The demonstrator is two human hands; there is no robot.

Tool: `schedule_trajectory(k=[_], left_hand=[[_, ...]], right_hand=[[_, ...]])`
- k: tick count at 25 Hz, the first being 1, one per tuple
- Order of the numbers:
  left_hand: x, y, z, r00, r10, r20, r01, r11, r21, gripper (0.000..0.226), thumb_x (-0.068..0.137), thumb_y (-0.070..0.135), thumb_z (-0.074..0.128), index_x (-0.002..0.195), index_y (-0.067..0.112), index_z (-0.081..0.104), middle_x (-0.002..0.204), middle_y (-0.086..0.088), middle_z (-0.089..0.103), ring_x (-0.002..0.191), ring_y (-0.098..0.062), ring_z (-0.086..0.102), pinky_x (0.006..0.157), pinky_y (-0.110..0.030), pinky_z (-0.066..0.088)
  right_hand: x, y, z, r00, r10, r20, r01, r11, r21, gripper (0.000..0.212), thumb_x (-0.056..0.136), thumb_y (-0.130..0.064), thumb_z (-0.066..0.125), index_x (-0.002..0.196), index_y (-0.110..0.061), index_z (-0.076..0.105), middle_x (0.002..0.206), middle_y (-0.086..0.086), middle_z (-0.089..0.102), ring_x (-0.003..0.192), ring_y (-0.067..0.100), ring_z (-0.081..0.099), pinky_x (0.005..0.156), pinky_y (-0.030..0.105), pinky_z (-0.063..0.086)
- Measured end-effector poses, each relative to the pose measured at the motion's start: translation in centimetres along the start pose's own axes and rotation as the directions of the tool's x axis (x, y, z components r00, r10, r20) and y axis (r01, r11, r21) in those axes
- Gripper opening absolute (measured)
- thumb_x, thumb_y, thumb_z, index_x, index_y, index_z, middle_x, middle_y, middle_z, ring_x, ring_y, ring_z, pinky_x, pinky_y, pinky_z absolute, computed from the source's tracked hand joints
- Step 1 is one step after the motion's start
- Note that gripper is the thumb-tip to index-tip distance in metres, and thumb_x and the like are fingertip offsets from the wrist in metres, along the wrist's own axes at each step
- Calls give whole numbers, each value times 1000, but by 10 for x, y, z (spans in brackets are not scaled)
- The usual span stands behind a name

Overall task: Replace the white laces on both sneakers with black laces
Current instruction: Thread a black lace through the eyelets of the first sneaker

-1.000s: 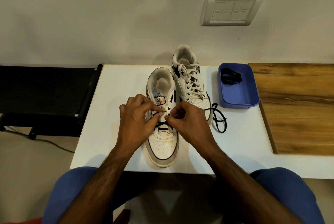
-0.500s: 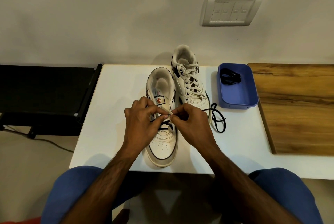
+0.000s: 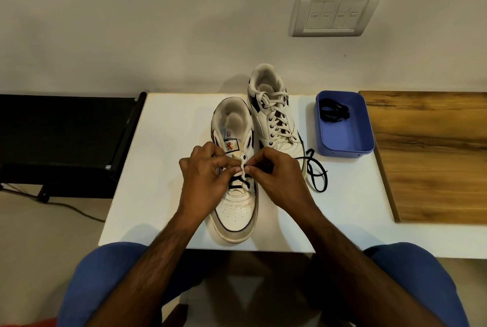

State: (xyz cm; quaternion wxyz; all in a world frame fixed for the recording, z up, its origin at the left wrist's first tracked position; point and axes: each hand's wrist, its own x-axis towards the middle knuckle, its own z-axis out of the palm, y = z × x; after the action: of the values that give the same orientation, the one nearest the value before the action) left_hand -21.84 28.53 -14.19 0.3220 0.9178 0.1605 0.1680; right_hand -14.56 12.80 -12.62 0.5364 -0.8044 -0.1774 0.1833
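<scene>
Sneaker [image 3: 234, 195] nearest you lies on the desk [image 3: 168, 168], long axis running straight away from you, toe toward you and heel toward the wall, with black lace [image 3: 238, 183] crossed through its lower eyelets. Your left hand [image 3: 203, 176] pinches the tongue and eyelet flap, your right hand [image 3: 276, 176] pinches the black lace at an eyelet. Second sneaker [image 3: 274, 121], white-laced, stands just beside it, likewise aligned, near the tray [image 3: 342, 147].

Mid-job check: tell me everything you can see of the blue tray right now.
The blue tray is a shallow rectangular bin with rounded corners, apparently plastic. It sits upright on the white table, right of the white-laced sneaker and beside the wooden board. A bundled black lace lies in its far end; the rest shows bare floor. Neither hand touches it.
</scene>
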Motion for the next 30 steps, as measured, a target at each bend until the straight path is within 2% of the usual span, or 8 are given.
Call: schedule_trajectory(k=[6,12,16,19,22,25,28,30], left_hand=[[2,1,-9,998,57,-7,-56,995,77,35,80,50,78,112,41,68,100,17,48,106,-7,48,85,-31,21],[1,2,-10,999,53,8,-53,995,79,62,76,39,85,130,40,55,122,11,41,113,-12,40,89,-36,24],[0,3,-10,991,123,56,-128,985,117,52,81,47,75,130,47,57,147,15,33,130,-13,33,96,-37,21],[1,2,-11,989,115,94,-124,987,98,52,80,53,70,130,51,55,155,20,29,139,-14,26,101,-38,19],[2,0,-12,987,113,115,-124,988,90,60,74,52,73,131,52,53,156,22,28,140,-13,23,103,-40,18],[3,-1,-13,986,108,127,-119,990,82,64,72,50,78,131,52,53,156,23,28,140,-14,24,103,-42,20],[3,-1,-14,985,104,139,-114,991,65,65,72,48,80,131,52,54,156,24,28,140,-14,23,104,-42,19],[3,-1,-15,984,99,145,-110,992,65,66,72,46,82,131,52,54,156,24,27,140,-14,23,103,-41,18]], right_hand=[[3,0,-8,1000,21,4,-21,996,85,7,93,-8,63,90,-13,60,85,4,73,82,15,72,67,25,54],[9,-17,-32,987,147,-62,-67,732,678,10,104,-7,41,96,-11,46,78,8,70,65,18,58,61,30,46],[7,-4,-30,999,-42,17,42,999,6,13,94,-32,69,101,-22,64,73,-4,59,64,10,53,61,24,45],[6,3,-16,981,-149,121,179,937,-299,17,87,-32,77,100,-23,70,78,-8,53,69,9,52,61,22,43],[8,4,-11,974,-201,108,227,896,-381,9,88,-25,76,93,-19,71,85,-6,53,76,8,52,67,23,43],[10,-3,-17,987,-159,30,158,987,10,4,94,-13,67,91,-12,64,94,0,64,87,12,61,76,24,49],[10,-14,-30,998,58,4,-46,740,672,9,103,-10,50,95,-9,54,85,7,70,77,18,63,70,31,51],[12,-13,-33,993,118,-25,-88,851,517,6,103,-19,55,101,-14,55,74,1,61,67,10,55,64,26,45]])
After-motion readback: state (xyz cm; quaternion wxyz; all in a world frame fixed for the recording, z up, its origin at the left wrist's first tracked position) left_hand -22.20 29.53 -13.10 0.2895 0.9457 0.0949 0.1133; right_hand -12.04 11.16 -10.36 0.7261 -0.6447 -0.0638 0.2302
